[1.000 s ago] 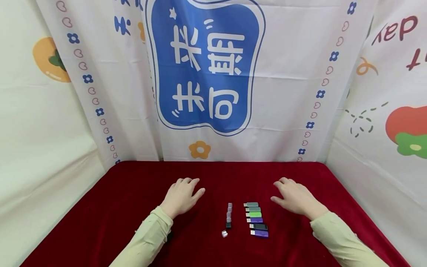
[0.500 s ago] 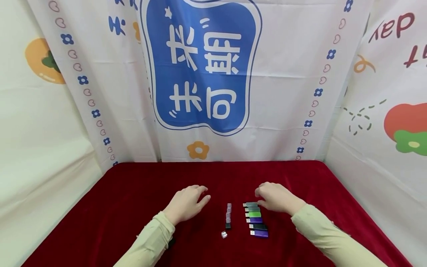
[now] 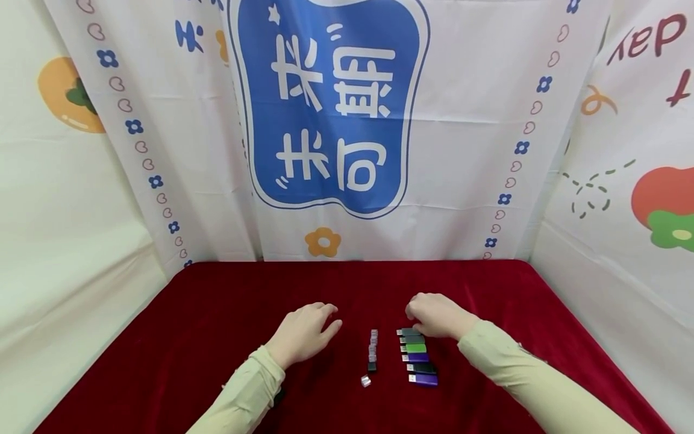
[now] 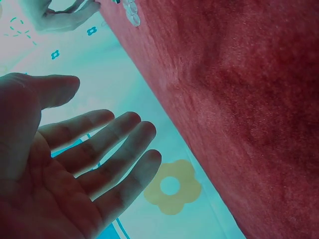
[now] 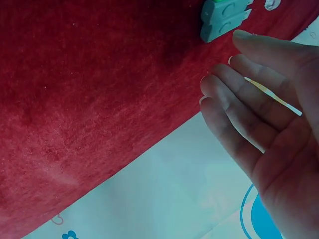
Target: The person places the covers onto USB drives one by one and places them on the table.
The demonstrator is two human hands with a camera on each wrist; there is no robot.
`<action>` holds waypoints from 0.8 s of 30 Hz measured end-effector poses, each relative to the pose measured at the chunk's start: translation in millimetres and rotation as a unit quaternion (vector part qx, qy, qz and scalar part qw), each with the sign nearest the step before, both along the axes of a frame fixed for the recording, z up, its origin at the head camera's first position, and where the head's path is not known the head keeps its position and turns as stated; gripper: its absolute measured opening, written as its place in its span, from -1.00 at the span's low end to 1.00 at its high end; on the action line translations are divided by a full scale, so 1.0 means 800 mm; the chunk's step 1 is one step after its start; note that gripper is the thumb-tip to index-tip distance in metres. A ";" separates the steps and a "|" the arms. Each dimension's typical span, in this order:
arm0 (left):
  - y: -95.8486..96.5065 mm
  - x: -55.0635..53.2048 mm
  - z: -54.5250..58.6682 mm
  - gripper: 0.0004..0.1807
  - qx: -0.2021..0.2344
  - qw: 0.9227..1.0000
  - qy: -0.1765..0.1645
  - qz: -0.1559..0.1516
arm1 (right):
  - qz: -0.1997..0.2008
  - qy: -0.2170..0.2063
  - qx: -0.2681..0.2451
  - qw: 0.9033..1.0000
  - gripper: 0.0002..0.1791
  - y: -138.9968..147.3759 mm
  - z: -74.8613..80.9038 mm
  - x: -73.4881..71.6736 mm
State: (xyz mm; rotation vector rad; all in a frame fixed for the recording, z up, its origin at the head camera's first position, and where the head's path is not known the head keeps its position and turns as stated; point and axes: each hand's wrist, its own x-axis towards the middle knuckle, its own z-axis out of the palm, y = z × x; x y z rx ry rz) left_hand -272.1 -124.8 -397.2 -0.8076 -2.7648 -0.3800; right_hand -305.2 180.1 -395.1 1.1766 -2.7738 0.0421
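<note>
— So, your progress?
— Six USB sticks [image 3: 415,348] lie uncapped on your bench [image 3: 184,343], clear caps [image 3: 372,349] and a black cap [image 3: 371,366] lined apart; apparently all work remains.
— Your hands?
— Both empty: left hand [image 3: 303,331] relaxed, right hand [image 3: 440,314] loosely bent near the farthest stick [image 3: 409,332].

White printed fabric [image 3: 455,150] hangs on three sides of a red-draped table [image 3: 206,319].
</note>
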 end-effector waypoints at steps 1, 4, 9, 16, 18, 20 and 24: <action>0.000 0.000 0.000 -0.66 0.000 1.000 0.001 0.000 | 0.004 0.000 0.000 1.000 -0.89 0.000 0.000 -0.001; -0.001 0.001 0.000 -0.65 -0.001 1.000 0.000 0.000 | 0.009 -0.009 -0.001 1.000 -0.89 -0.002 -0.002 -0.004; -0.002 0.002 0.001 -0.65 -0.002 1.000 -0.003 0.002 | 0.018 -0.017 0.000 1.000 -0.90 -0.004 -0.008 -0.010; -0.004 0.000 -0.001 -0.65 -0.005 1.000 0.000 0.001 | 0.034 -0.024 0.007 0.999 -0.81 -0.005 -0.014 -0.016; -0.004 -0.001 -0.002 -0.65 -0.006 1.000 0.001 0.000 | 0.034 -0.025 0.010 0.999 -0.80 -0.006 -0.014 -0.016; -0.004 -0.002 -0.003 -0.65 -0.006 1.000 0.001 -0.003 | 0.034 -0.027 0.012 0.999 -0.80 -0.008 -0.014 -0.015; -0.003 -0.004 -0.003 -0.66 -0.010 1.000 0.003 -0.009 | 0.034 -0.013 0.028 0.999 -0.75 -0.012 -0.011 -0.012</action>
